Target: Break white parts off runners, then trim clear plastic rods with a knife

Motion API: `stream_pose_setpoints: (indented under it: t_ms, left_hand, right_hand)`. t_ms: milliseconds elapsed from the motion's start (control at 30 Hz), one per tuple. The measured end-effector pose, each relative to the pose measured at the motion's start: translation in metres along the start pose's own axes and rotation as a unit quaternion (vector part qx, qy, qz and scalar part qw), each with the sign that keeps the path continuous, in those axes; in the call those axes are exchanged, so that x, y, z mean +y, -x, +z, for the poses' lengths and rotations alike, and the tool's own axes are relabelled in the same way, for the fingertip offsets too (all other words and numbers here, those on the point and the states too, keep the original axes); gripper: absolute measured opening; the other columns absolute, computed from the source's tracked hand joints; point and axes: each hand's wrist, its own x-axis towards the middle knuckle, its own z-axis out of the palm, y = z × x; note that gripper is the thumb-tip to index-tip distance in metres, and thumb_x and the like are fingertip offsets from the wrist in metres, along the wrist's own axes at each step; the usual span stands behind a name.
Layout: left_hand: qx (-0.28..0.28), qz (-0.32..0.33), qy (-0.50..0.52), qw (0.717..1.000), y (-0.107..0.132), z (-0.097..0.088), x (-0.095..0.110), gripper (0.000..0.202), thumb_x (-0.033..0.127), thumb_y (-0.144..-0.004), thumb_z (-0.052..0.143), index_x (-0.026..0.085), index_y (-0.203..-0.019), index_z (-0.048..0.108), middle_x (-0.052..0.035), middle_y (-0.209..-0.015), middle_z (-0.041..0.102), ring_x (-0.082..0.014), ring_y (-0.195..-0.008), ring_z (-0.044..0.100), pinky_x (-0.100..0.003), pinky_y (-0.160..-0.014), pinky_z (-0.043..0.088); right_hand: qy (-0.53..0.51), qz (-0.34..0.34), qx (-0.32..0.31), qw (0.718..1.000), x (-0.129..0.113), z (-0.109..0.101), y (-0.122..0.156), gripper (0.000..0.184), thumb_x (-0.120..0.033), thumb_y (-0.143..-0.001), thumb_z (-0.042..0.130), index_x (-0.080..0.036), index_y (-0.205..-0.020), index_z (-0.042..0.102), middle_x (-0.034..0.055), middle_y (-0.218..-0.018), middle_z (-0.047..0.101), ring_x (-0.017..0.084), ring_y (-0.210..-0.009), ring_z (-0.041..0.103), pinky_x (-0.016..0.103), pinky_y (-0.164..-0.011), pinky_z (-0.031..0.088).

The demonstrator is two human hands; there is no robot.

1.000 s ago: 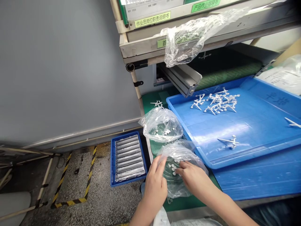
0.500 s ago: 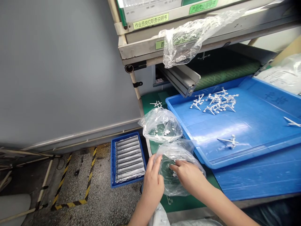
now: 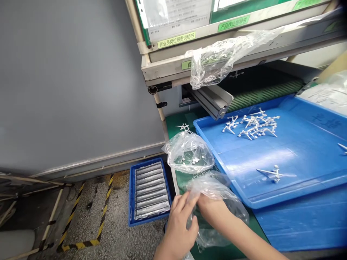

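Note:
A clear plastic bag (image 3: 235, 213) lies open on the green table top, by the corner of the blue tray. My left hand (image 3: 179, 225) is at its left edge, the fingers bent over the film and the thumb apart below them. My right hand (image 3: 213, 207) reaches into the bag's mouth. Its fingers are hidden behind the film and my left fingers, so what they hold does not show. Just beyond stands a second clear bag (image 3: 189, 151) with several small white pieces (image 3: 195, 160) inside.
The large blue tray (image 3: 303, 169) on the right carries a pile of white branched plastic parts (image 3: 258, 124) and a few loose ones. More parts (image 3: 184, 127) lie behind the bags. A conveyor (image 3: 265, 90) ends above the tray. A blue crate (image 3: 132, 196) with silvery rolls stands lower left.
My right hand has moved left and deeper into the bag, and its fingers have gone out of sight. My left hand has shifted slightly right along the rim. The whole view has dropped a little.

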Motion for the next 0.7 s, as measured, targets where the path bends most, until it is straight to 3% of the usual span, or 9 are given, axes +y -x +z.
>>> stream_pose_setpoints:
  t_ms: [67,167,200,267,333,433,500,600,700]
  left_hand:
    - [0.049,0.047,0.025,0.997,-0.001,-0.015,0.003,0.039,0.015,-0.08,0.045,0.027,-0.116,0.052,-0.0061,-0.133,0.046,-0.0235,-0.124,0.036,-0.042,-0.103,0.031]
    - [0.168,0.001,0.045,0.985,-0.021,-0.032,0.003,0.027,0.025,-0.088,0.037,0.022,-0.11,0.053,-0.0088,-0.11,0.059,-0.0207,-0.104,0.053,-0.035,-0.089,0.042]
    - [0.172,-0.04,0.023,0.984,-0.033,-0.035,0.002,0.031,0.029,-0.09,0.033,0.022,-0.116,0.05,-0.0069,-0.096,0.063,-0.0185,-0.09,0.059,-0.03,-0.079,0.046]
    - [0.105,-0.098,-0.065,0.987,-0.059,-0.036,-0.001,0.044,0.035,-0.092,0.027,0.023,-0.133,0.034,-0.0011,-0.07,0.063,-0.0167,-0.065,0.06,-0.026,-0.062,0.045]
    - [0.053,-0.122,-0.179,0.975,-0.081,-0.033,-0.006,0.048,0.04,-0.092,0.026,0.025,-0.138,0.028,0.0012,-0.061,0.062,-0.0179,-0.058,0.06,-0.025,-0.056,0.041]
    - [0.043,-0.128,-0.217,0.967,-0.097,-0.023,-0.012,0.042,0.044,-0.089,0.033,0.027,-0.124,0.049,-0.0045,-0.078,0.068,-0.021,-0.071,0.064,-0.026,-0.06,0.042]
    - [0.044,-0.131,-0.218,0.966,-0.097,-0.016,-0.018,0.036,0.041,-0.089,0.036,0.024,-0.103,0.063,-0.0069,-0.084,0.068,-0.0218,-0.076,0.064,-0.027,-0.062,0.043]
    - [0.041,-0.136,-0.216,0.966,-0.091,-0.008,-0.027,0.033,0.031,-0.089,0.037,0.019,-0.077,0.066,-0.0076,-0.081,0.067,-0.0213,-0.076,0.063,-0.028,-0.066,0.044]
    - [0.038,-0.135,-0.204,0.969,-0.09,-0.002,-0.034,0.025,0.017,-0.084,0.04,0.017,-0.079,0.064,-0.0078,-0.084,0.066,-0.0209,-0.082,0.062,-0.029,-0.072,0.046]
  right_hand:
    - [0.002,-0.005,-0.042,0.999,-0.001,-0.01,0.006,0.033,0.004,-0.069,0.051,-0.007,-0.097,0.064,0.0173,-0.085,0.069,0.028,-0.077,0.066,0.034,-0.064,0.047]
    - [-0.021,-0.066,-0.11,0.992,0.0,-0.044,0.021,0.042,0.002,-0.055,0.056,-0.012,-0.093,0.066,0.0117,-0.077,0.07,0.024,-0.062,0.066,0.027,-0.05,0.043]
    - [-0.04,-0.094,-0.122,0.987,0.002,-0.058,0.024,0.036,0.0,-0.056,0.056,-0.017,-0.086,0.067,0.0065,-0.074,0.07,0.021,-0.058,0.065,0.025,-0.048,0.041]
    - [-0.13,-0.139,-0.126,0.974,0.009,-0.084,0.019,0.031,-0.003,-0.069,0.049,-0.024,-0.084,0.065,0.0007,-0.076,0.068,0.015,-0.061,0.064,0.022,-0.053,0.043]
    - [-0.183,-0.055,-0.052,0.98,0.02,-0.097,0.001,0.032,-0.007,-0.081,0.039,-0.022,-0.098,0.062,0.0037,-0.085,0.067,0.015,-0.072,0.064,0.022,-0.06,0.045]
    - [-0.069,0.036,-0.038,0.996,0.038,-0.084,-0.037,0.039,0.001,-0.082,0.034,-0.014,-0.108,0.059,0.0117,-0.106,0.062,0.022,-0.099,0.058,0.029,-0.079,0.044]
    - [-0.041,0.043,-0.071,0.996,0.048,-0.064,-0.055,0.034,0.004,-0.08,0.038,-0.011,-0.097,0.064,0.0126,-0.095,0.065,0.023,-0.092,0.062,0.032,-0.078,0.045]
    - [-0.015,0.065,-0.117,0.991,0.054,-0.036,-0.063,0.017,-0.004,-0.084,0.048,-0.01,-0.09,0.063,0.0066,-0.084,0.066,0.017,-0.076,0.064,0.031,-0.07,0.05]
    - [0.007,0.083,-0.147,0.986,0.053,-0.027,-0.063,0.015,-0.02,-0.088,0.052,-0.012,-0.099,0.059,0.0022,-0.087,0.065,0.013,-0.072,0.063,0.031,-0.066,0.053]
